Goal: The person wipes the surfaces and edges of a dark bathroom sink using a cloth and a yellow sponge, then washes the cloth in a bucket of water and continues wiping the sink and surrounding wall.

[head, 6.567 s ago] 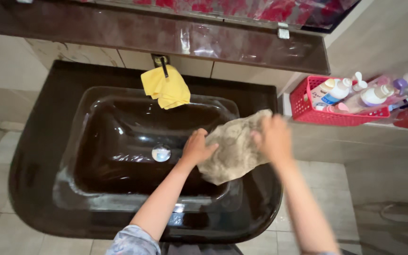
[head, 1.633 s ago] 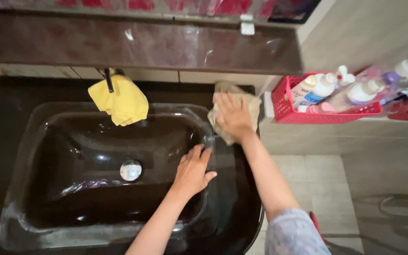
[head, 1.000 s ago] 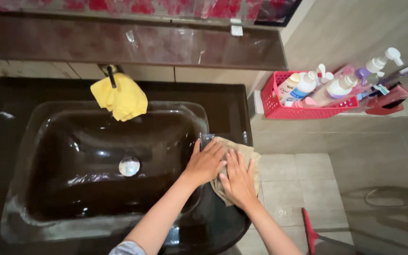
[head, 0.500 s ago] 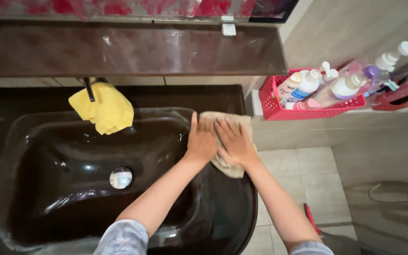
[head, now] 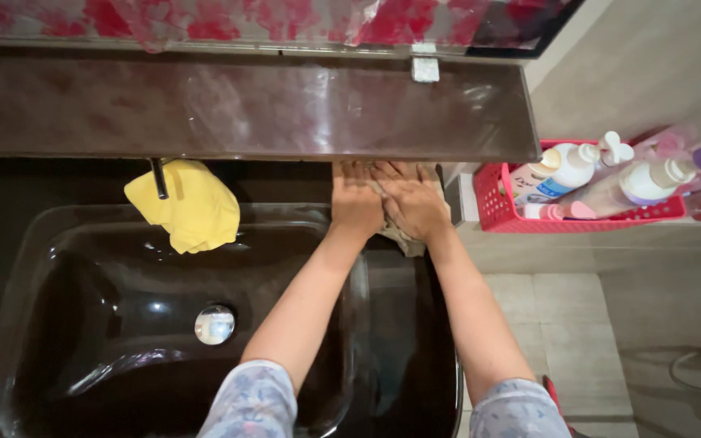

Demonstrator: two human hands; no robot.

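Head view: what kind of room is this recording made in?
Most likely a home bathroom: a glossy dark brown washbasin with a round metal drain, a red plastic basket of pump bottles on the wall, and both hands pressing a beige cloth onto the basin's back rim.

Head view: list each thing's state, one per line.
Left hand: flat, pressing the beige cloth.
Right hand: flat on the same cloth.
Beige cloth: crumpled on the sink's back right rim.
Yellow cloth: draped over the tap.
Sink: glossy, drain uncovered.
Red basket: filled with bottles.
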